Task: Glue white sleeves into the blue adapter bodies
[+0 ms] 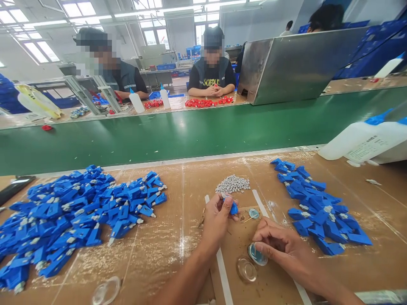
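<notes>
My left hand point(219, 214) is closed around a small blue plastic part point(233, 207), held above the bench between the white tape strips. My right hand point(280, 243) has its thumb and fingers pinched together over the rim of a small round tub of bluish stuff point(258, 255); what sits between the fingertips, if anything, is hidden. Beside that tub lies a clear round plastic cup or lid point(247, 270). A small disc with blue stuff point(253, 213) and a thin stick lie between my hands. Beyond my left hand is a pile of small grey pieces point(233, 184).
Blue parts with whitish ends form a big pile point(73, 207) at left and a smaller pile point(318, 207) at right. White bottles point(359, 142) lie at far right. Beyond the green belt point(178, 131), people sit by red parts point(206, 102). A clear lid point(106, 291) lies near left.
</notes>
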The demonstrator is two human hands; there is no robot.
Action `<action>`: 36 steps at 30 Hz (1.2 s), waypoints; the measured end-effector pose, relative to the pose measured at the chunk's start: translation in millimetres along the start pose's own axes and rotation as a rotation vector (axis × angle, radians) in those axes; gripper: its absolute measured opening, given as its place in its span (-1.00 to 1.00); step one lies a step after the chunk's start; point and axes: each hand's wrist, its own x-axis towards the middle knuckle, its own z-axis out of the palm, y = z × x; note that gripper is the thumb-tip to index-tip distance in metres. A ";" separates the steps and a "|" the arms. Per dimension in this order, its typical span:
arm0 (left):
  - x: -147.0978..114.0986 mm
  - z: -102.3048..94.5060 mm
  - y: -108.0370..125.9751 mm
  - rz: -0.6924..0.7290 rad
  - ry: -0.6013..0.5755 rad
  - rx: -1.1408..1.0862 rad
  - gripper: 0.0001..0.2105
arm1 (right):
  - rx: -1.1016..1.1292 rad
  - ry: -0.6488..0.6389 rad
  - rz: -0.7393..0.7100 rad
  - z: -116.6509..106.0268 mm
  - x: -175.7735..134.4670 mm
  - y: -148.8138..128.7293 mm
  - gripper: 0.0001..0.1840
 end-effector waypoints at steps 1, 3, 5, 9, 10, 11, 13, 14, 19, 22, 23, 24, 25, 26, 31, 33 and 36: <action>0.2 -0.7 0.1 -0.003 0.004 -0.005 -0.39 | -0.025 -0.006 -0.016 -1.7 -1.1 0.6 -0.46; 0.8 -1.6 0.3 -0.009 0.008 -0.018 -0.39 | -0.101 -0.018 -0.035 -5.0 -5.5 2.6 -0.53; 1.2 -1.6 0.4 -0.019 0.005 -0.038 -0.39 | -0.177 -0.049 -0.044 -7.7 -11.3 3.7 -0.60; 0.5 -0.2 0.4 -0.065 -0.030 -0.107 -0.40 | -0.213 -0.127 -0.071 -12.1 -17.9 -2.1 -0.58; 0.0 -0.1 0.4 -0.083 -0.045 -0.131 -0.39 | -0.207 -0.129 -0.069 -13.6 -17.5 -4.8 -0.57; -0.5 -0.2 0.4 -0.103 -0.060 -0.158 -0.38 | -0.199 -0.117 -0.063 -15.3 -16.1 -7.5 -0.55; -1.3 -1.0 0.2 -0.151 -0.094 -0.218 -0.35 | -0.154 -0.077 -0.042 -19.5 -10.7 -12.2 -0.51; -1.4 -1.5 0.1 -0.176 -0.110 -0.249 -0.34 | -0.116 -0.045 -0.029 -21.7 -6.7 -13.9 -0.51; 0.2 -3.6 -1.4 -0.278 -0.167 -0.364 -0.39 | 0.030 0.172 -0.059 -29.3 22.9 -20.9 -0.50; 1.6 -4.4 -4.5 -0.327 -0.191 -0.428 -0.44 | 0.006 0.297 -0.108 -28.0 42.2 -26.4 -0.56; 1.9 -4.6 -5.9 -0.344 -0.197 -0.455 -0.46 | -0.013 0.334 -0.124 -26.5 47.6 -27.6 -0.58; 2.1 -4.8 -7.3 -0.359 -0.203 -0.478 -0.48 | -0.037 0.368 -0.141 -24.6 52.1 -28.3 -0.59; 2.2 -4.9 -8.5 -0.369 -0.208 -0.494 -0.50 | -0.062 0.397 -0.155 -22.3 55.9 -28.4 -0.58; 2.2 -4.9 -9.4 -0.372 -0.209 -0.500 -0.52 | -0.081 0.416 -0.171 -19.9 58.9 -28.0 -0.57; 2.4 -3.9 -8.5 -0.390 -0.223 -0.496 -0.54 | -0.083 0.384 -0.222 -10.2 66.0 -23.8 -0.53; 2.6 -3.4 -7.3 -0.397 -0.226 -0.498 -0.51 | -0.086 0.379 -0.253 -9.2 67.3 -22.4 -0.56; 3.0 -2.6 -6.8 -0.399 -0.217 -0.507 -0.49 | -0.093 0.367 -0.295 -10.2 69.1 -20.4 -0.62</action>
